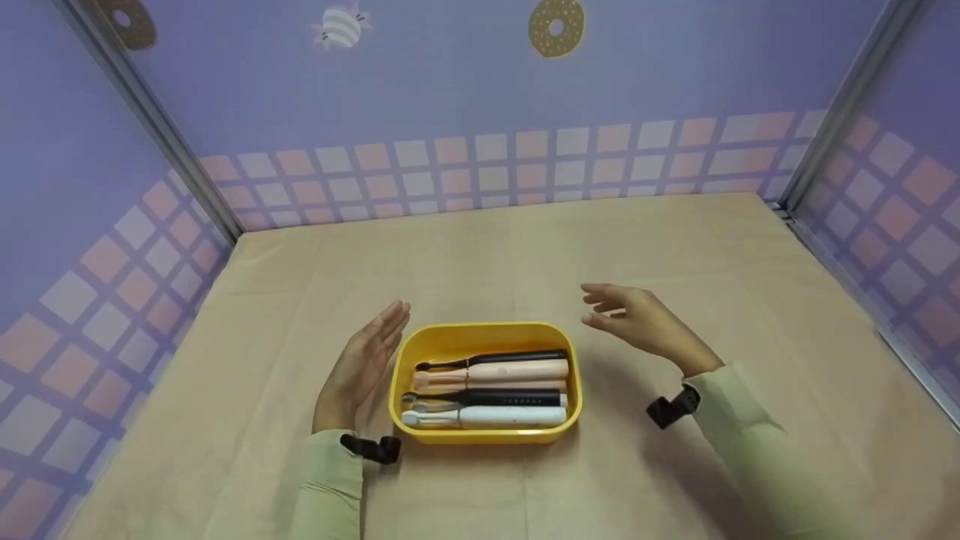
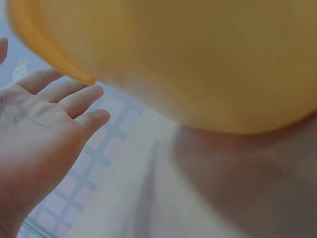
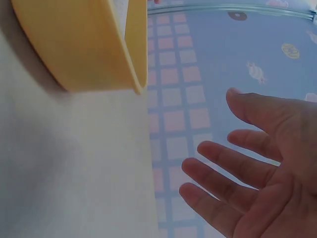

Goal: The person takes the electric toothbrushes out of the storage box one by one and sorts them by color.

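Observation:
A yellow plastic bin [image 1: 486, 436] stands on the cloth-covered table, holding several electric toothbrushes laid side by side. Among them are a white toothbrush [image 1: 514, 417], a black toothbrush [image 1: 510, 397] and a pink toothbrush [image 1: 517, 370], their heads pointing left. My left hand [image 1: 365, 363] is beside the bin's left end, fingers nearly straight; whether it touches the wall I cannot tell. Off the bin's right end hovers my right hand [image 1: 641, 321], apart from it, fingers loosely bent and holding nothing. In the right wrist view the bin's wall [image 3: 74, 49] is well clear of the spread fingers.
A beige cloth [image 1: 517, 262] covers the table. Behind it rises a purple wall [image 1: 450, 90] with pink and white squares, and metal posts [image 1: 832, 97] mark the corners. Black wrist cameras [image 1: 673, 407] sit on both sleeves.

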`<state>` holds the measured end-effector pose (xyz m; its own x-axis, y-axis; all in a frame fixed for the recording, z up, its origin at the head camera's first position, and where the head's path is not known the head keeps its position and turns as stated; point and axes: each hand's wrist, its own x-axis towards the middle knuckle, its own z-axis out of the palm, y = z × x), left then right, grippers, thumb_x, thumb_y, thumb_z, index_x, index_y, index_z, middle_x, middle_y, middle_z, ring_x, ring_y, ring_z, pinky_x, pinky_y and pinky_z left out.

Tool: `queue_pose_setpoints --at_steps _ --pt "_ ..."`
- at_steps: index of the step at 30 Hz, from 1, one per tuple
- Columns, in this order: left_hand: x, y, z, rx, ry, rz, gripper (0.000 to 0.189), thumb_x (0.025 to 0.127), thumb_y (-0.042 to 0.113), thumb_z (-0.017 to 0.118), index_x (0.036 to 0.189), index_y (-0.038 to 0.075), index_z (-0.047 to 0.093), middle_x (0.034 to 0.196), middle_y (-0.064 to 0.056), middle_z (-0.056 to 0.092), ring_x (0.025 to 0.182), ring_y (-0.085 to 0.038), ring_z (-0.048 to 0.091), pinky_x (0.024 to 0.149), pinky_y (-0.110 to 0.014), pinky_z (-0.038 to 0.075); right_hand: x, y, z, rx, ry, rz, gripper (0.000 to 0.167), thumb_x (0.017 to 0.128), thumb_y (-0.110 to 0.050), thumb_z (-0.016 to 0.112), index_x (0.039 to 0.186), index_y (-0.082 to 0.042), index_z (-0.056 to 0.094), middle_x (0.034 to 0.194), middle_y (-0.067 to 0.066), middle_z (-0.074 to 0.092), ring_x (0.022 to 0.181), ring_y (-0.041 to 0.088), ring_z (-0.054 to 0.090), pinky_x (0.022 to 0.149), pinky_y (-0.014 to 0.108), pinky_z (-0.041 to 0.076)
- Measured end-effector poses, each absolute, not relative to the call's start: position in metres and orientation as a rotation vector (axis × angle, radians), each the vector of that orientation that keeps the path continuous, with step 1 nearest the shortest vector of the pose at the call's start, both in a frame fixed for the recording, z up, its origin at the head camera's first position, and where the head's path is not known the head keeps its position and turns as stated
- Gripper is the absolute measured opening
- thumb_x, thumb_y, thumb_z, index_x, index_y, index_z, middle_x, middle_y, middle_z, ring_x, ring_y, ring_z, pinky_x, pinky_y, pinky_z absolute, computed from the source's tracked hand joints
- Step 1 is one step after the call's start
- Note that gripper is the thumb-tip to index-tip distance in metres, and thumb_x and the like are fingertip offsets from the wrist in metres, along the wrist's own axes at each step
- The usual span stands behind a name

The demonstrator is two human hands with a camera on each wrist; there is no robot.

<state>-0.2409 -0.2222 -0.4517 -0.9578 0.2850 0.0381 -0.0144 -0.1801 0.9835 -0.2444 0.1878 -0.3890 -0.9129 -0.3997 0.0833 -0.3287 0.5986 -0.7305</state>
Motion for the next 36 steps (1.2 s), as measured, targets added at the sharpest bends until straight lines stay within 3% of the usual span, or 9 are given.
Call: queue_pose_setpoints --at_steps 10,15,21,26,36 --pt "-0.243 -0.225 -0.464 0.346 1.783 2.164 0.052 0.105 0.025 0.034 0.151 0.001 0.027 0.159 -0.015 0.021 0.145 -0.022 0.027 0.114 -0.026 0.031 -0.249 0.156 -0.378 -0.823 2.623 -1.036 0.044 0.091 -0.023 0.065 0.132 -0.006 0.059 0.122 0.017 0.065 0.108 0.03 0.064 0.091 0.047 0.053" --pt "-0.244 -0.223 -0.468 0.337 1.699 2.134 0.05 0.105 0.022 0.036 0.15 0.004 0.03 0.152 -0.012 0.038 0.133 -0.019 0.046 0.107 -0.026 0.042 -0.251 0.144 -0.374 -0.861 2.573 -0.933 0.042 0.091 -0.022 0.066 0.129 -0.006 0.062 0.12 0.016 0.067 0.107 0.03 0.065 0.09 0.045 0.054" --pt "-0.243 -0.22 -0.47 0.276 1.694 2.136 0.049 0.101 0.008 0.036 0.15 0.008 0.034 0.155 -0.007 0.034 0.134 -0.018 0.045 0.109 -0.028 0.04 -0.254 0.132 -0.373 -0.921 2.51 -0.85 0.04 0.09 -0.019 0.067 0.127 -0.003 0.063 0.117 0.017 0.068 0.103 0.029 0.066 0.087 0.041 0.056" --pt "-0.244 -0.22 -0.471 0.255 1.668 2.17 0.053 0.098 0.003 0.038 0.15 0.005 0.032 0.156 -0.008 0.032 0.132 -0.016 0.046 0.109 -0.027 0.04 -0.255 0.124 -0.374 -0.916 2.479 -0.804 0.04 0.087 -0.015 0.069 0.125 -0.002 0.064 0.113 0.015 0.07 0.1 0.025 0.067 0.085 0.037 0.056" --pt "-0.243 -0.221 -0.473 0.251 1.582 2.232 0.052 0.099 0.002 0.037 0.15 0.001 0.029 0.147 -0.002 0.046 0.126 -0.015 0.052 0.106 -0.027 0.043 -0.254 0.108 -0.379 -0.908 2.476 -0.677 0.037 0.085 -0.012 0.071 0.121 -0.003 0.067 0.105 0.01 0.072 0.095 0.023 0.067 0.083 0.037 0.056"
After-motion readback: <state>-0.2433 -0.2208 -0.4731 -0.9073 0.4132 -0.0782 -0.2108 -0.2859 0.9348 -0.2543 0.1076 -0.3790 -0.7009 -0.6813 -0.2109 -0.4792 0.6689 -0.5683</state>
